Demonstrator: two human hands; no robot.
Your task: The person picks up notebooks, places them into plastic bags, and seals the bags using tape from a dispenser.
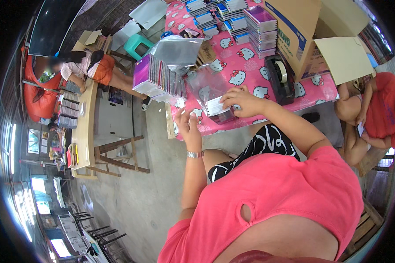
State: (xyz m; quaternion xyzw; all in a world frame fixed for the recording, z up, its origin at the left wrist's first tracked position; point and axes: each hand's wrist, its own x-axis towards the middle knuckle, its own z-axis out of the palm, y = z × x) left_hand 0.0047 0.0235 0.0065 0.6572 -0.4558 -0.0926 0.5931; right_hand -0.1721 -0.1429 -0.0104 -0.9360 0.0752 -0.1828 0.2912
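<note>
On the pink tablecloth [289, 94], my right hand [243, 101] has its fingers curled over a small white-paged pad [215, 106]. A clear plastic bag [196, 82] lies around and beyond the pad; whether the pad is fully inside I cannot tell. My left hand [189, 125], with a metal watch on its wrist, is raised by the table's near left edge, fingers apart and holding nothing. Just beyond it stands a tall stack of purple spiral notebooks [156, 81]. Behind that stack lie clear plastic sheets [175, 50].
A tape dispenser [280, 81] stands to the right, before an open cardboard box [294, 35]. More purple notebooks [262, 30] and blue-covered notebooks [206, 19] are stacked at the back. One person works at a wooden table [84, 127] on the left; another sits at the right.
</note>
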